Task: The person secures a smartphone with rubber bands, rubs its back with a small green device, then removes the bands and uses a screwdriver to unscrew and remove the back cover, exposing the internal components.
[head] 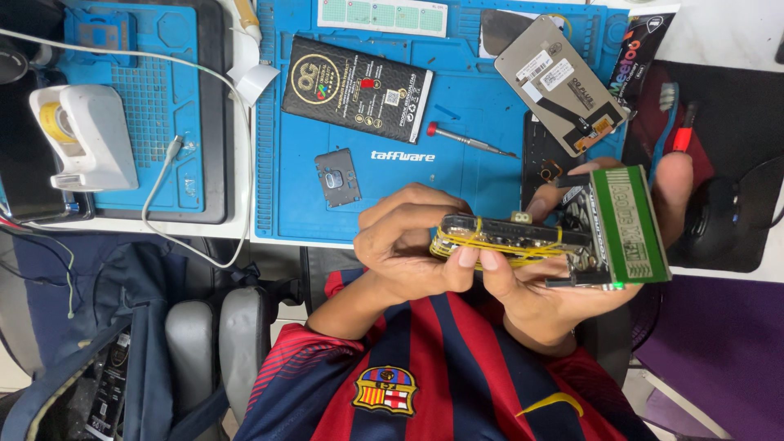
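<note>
Head view. The left hand is curled with its fingers closed on the near end of a phone, which is held edge-on above the lap and bound by yellow rubber bands. The right hand supports the far end from beneath, fingers wrapped under it and thumb on the near side; it also clamps a green-faced board against that end, a fingertip showing above the board's top edge. Holding at both ends appears to keep the banded assembly steady and level, with its long side turned up for inspection.

The phone hangs just off the near edge of the blue work mat, touching nothing on it. On the mat lie a red-capped screwdriver, a small grey camera frame, a black flat package and a screen panel lying back up. Bare mat lies between camera frame and screwdriver. A white tape dispenser and a cable sit well apart to the left; a dark pad lies at the right.
</note>
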